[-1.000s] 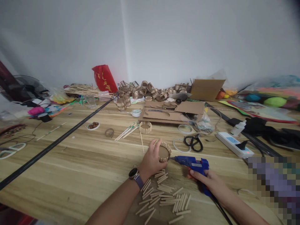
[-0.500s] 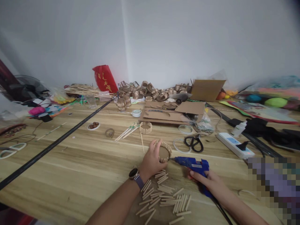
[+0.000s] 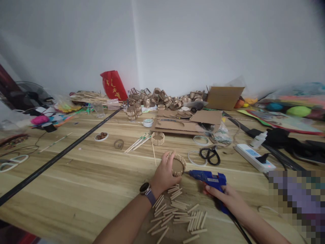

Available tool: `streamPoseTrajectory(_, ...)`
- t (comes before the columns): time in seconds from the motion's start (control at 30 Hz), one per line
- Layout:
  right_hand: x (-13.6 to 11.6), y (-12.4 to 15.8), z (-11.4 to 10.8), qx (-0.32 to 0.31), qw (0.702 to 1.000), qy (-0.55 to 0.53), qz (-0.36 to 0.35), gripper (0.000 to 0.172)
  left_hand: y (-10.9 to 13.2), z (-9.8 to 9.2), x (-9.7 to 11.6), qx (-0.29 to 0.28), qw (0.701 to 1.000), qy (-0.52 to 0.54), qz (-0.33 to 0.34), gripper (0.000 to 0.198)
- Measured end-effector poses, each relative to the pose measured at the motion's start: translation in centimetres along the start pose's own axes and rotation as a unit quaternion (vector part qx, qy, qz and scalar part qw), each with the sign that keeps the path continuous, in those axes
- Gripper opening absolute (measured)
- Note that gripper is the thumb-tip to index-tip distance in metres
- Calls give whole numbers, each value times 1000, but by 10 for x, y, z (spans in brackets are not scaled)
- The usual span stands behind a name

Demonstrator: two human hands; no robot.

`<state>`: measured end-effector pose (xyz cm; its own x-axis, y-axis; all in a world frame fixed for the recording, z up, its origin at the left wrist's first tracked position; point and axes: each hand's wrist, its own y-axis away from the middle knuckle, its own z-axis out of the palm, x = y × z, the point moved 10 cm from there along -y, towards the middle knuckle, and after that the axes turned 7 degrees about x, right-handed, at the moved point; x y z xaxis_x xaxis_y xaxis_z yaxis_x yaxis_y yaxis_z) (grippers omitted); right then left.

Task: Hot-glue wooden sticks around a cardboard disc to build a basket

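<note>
My left hand (image 3: 165,172), with a watch on its wrist, grips the left side of a round cardboard piece ringed with short upright sticks (image 3: 180,159). A blue glue gun (image 3: 208,177) is held in my right hand (image 3: 223,196), its nozzle at the ring's lower right edge. Short cut wooden sticks (image 3: 177,215) lie in a loose spread below the ring. Behind my left hand stands another stick-edged ring (image 3: 157,139), with a long thin stick (image 3: 154,154) close in front of it.
Black scissors (image 3: 210,156), a white power strip (image 3: 254,158) and a small bottle (image 3: 259,139) lie to the right. Cardboard sheets (image 3: 177,127) are behind the rings. A dish of brown balls (image 3: 101,136) sits left. The gun's black cord (image 3: 240,227) runs toward the front edge.
</note>
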<state>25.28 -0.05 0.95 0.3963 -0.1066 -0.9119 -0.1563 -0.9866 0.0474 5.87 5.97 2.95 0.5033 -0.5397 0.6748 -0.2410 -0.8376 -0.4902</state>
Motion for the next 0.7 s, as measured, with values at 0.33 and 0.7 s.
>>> streamPoseTrajectory(0.33, 0, 1, 0, 12, 1000, -14, 8, 59, 0, -1, 2, -6, 1000, -4, -8, 97)
streamPoseTrajectory(0.7, 1, 0, 0, 3, 1000, -12, 9, 53, 0, -1, 2, -2, 1000, 1, 0, 97)
